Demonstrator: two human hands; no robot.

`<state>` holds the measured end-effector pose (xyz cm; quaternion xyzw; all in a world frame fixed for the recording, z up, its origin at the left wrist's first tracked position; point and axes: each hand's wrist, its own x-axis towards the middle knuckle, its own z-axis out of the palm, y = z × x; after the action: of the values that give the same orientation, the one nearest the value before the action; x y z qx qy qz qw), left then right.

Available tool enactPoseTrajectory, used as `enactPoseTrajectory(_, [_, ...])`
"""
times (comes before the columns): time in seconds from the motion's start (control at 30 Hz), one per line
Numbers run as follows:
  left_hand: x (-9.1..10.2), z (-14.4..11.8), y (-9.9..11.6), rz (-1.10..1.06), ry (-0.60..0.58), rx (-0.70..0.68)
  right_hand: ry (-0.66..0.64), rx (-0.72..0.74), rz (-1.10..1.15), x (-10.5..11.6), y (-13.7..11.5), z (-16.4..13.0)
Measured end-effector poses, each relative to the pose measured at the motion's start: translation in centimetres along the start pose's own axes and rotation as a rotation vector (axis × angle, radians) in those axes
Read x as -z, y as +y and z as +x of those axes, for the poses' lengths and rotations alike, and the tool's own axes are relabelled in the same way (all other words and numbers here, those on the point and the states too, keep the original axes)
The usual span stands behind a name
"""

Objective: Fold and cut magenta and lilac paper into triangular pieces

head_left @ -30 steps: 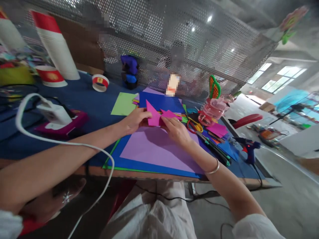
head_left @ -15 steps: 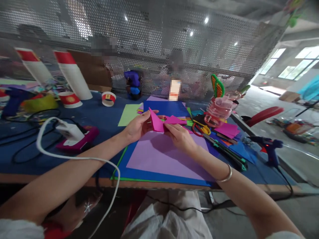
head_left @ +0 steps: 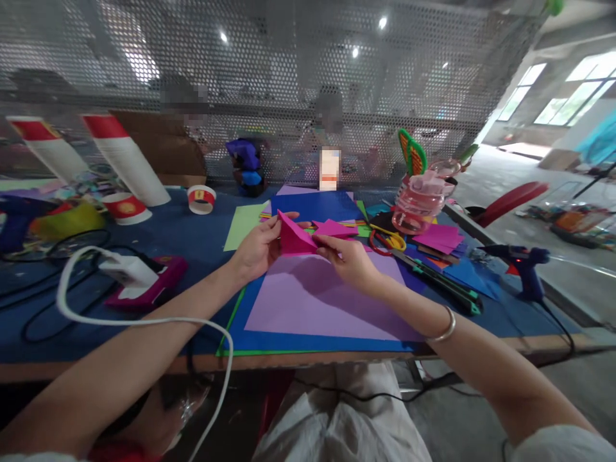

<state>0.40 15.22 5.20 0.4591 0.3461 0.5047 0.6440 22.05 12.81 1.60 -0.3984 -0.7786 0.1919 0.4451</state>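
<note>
A folded piece of magenta paper (head_left: pixel 294 239) is held just above the table between both hands. My left hand (head_left: pixel 255 249) pinches its left side, thumb on top. My right hand (head_left: pixel 347 258) grips its right end with the fingertips. Below them lies a large purple sheet (head_left: pixel 327 301) on a blue sheet (head_left: pixel 240 321) with a green one beneath.
Scissors (head_left: pixel 385 240), a pink water jug (head_left: pixel 418 203), loose coloured papers (head_left: pixel 440 239), a green-black cutter (head_left: pixel 440 282) and a blue glue gun (head_left: pixel 522 269) lie to the right. At left are a white charger on a magenta case (head_left: pixel 139 282), a white cable (head_left: pixel 144 321), paper cups (head_left: pixel 125 167) and tape (head_left: pixel 201 199). Mesh screen behind.
The hands have lifted the magenta paper off the purple sheet and turned it a little. The camera has swung to level out, showing more of the table's left.
</note>
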Motion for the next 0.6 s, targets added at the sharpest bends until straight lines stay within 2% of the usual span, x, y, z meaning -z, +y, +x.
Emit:
enactPoseTrajectory(0.13, [-0.1,0.3,-0.1,0.027,0.058,-0.019,0.034,-0.153,0.148,0.5,-0.6,0.5])
enactPoseTrajectory(0.43, [-0.3,-0.1,-0.1,0.054,0.032,0.007,-0.011,-0.36,0.503,0.4,0.7,1.4])
enactPoseTrajectory(0.53, [-0.2,-0.1,-0.3,0.086,0.045,0.009,0.017,-0.388,0.557,0.6,1.0,1.4])
enactPoseTrajectory(0.6, [0.1,0.2,-0.4,0.097,0.061,0.008,0.081,-0.374,0.531,1.0,1.1,1.6])
